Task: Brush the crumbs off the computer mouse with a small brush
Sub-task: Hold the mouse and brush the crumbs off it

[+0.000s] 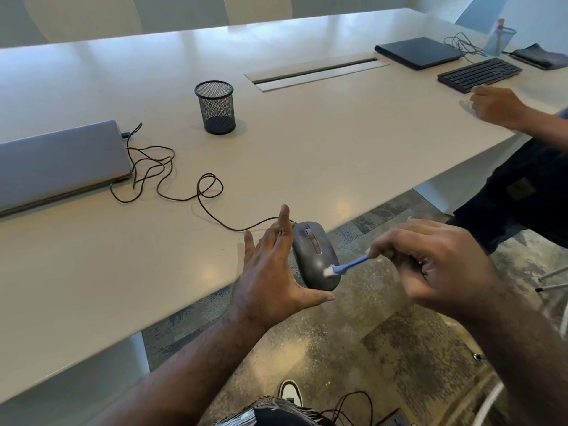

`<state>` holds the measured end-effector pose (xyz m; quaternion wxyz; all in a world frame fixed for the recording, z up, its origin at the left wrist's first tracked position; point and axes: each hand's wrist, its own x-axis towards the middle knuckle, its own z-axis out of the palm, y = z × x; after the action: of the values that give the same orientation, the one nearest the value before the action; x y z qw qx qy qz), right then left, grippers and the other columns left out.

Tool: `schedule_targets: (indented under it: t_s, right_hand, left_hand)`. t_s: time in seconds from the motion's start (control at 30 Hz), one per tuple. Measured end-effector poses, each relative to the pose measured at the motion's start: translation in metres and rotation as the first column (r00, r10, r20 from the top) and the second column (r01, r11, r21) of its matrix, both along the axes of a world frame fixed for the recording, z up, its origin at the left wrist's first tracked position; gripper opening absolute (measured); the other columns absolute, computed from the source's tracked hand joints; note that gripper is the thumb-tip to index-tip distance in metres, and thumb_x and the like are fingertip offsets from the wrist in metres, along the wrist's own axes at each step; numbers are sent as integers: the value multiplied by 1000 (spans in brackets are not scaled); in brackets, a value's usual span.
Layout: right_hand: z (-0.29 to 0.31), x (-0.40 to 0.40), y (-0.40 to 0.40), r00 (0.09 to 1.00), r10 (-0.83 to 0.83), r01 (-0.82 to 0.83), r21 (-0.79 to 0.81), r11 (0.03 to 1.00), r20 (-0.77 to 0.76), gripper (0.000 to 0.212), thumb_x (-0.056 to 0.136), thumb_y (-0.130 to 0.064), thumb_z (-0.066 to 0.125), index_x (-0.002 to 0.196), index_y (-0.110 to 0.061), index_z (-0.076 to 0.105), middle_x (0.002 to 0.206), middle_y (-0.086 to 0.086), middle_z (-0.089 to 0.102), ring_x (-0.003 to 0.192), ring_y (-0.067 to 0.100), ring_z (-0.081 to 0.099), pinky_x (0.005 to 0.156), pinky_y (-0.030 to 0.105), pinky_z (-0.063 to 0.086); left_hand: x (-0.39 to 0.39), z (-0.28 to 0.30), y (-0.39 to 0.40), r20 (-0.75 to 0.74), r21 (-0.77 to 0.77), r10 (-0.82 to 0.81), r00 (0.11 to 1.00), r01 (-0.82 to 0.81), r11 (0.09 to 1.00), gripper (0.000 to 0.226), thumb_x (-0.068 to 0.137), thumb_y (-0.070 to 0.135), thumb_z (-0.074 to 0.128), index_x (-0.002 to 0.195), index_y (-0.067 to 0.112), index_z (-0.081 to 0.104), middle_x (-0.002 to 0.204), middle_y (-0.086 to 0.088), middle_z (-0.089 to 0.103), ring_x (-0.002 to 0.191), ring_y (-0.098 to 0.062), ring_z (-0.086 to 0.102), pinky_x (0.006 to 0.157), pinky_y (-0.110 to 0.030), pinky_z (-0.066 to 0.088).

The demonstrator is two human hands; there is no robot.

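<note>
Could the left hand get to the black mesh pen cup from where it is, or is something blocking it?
Probably yes. The left hand is cradling the mouse at the table's near edge, so it would have to let go first. Only bare tabletop and the mouse's loose cable lie toward the mesh pen cup.

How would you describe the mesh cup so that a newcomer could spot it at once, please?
Start at the long white table. The mesh cup stands upright near its middle, beyond the silver laptop and its tangled cable. It is black wire mesh, round and looks empty, unlike the bluish cup at the far right corner.
</note>
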<state>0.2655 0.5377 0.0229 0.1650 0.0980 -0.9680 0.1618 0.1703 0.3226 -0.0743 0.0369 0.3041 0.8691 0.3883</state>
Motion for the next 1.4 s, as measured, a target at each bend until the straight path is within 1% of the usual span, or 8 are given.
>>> schedule_targets:
  t_s: [0.1,0.27,0.53,0.63,0.73,0.97,1.23,1.4]
  right_hand:
    - [-4,2,6,993,-113,112,-21,993,-41,26,77,-5,60,86,-24,74,78,-19,68,68,4,62,59,28,55]
    - [-18,11,4,996,-89,83,-406,910,4,28,83,5,66,86,-21,74,72,-16,68,47,12,55,40,23,43]
    - [-31,12,1,943,-329,299,-336,893,-37,24,86,2,65,95,-18,75,77,-14,69,51,11,57,39,12,37]
    - [-26,15,0,963,-261,233,-279,932,-69,24,83,5,66,97,-13,75,80,-10,69,61,-3,58,51,4,38]
    - [-23,18,0,990,-135,125,-171,977,-45,26,79,2,66,94,-16,76,85,-14,70,77,-5,63,66,15,52]
    - [-19,21,4,999,-37,25,-283,959,-36,23,76,-1,61,85,-16,76,83,-17,69,73,3,66,61,15,49]
    - [-20,10,4,966,-242,204,-312,928,-89,33,86,5,64,109,-15,73,85,-8,72,61,1,65,46,11,47]
    - [-15,-4,0,976,-205,173,-294,940,-80,32,89,1,63,118,-12,70,87,-12,69,53,-17,51,50,-3,32]
  left_hand:
    - [1,0,-1,-3,-5,6,1000,-6,1000,151,54,76,76,144,35,-37,159,4,27,149,-10,17,121,-52,-11]
    - [2,-1,0,-11,5,13,1000,-13,1000,152,53,76,76,146,31,-35,158,3,28,148,-10,19,121,-52,-11]
    - [2,0,0,17,17,12,1000,-12,1000,151,52,77,76,145,36,-36,158,5,29,148,-9,20,121,-51,-11]
    - [3,0,0,20,26,13,1000,-14,1000,149,51,80,72,144,37,-36,157,5,30,148,-10,20,121,-51,-11]
    - [4,-2,0,32,38,23,999,-24,999,150,51,79,73,145,35,-35,156,5,31,147,-9,20,121,-50,-11]
    - [4,-3,-3,32,28,33,999,-34,999,148,49,84,68,143,39,-38,155,4,33,147,-10,22,122,-51,-9]
    - [8,2,-2,-6,9,-49,999,49,999,150,55,70,81,145,38,-35,158,5,26,149,-7,14,121,-44,-15]
    - [13,1,1,-58,-51,-126,990,123,991,151,57,70,81,143,37,-38,159,5,21,150,-9,10,121,-46,-14]
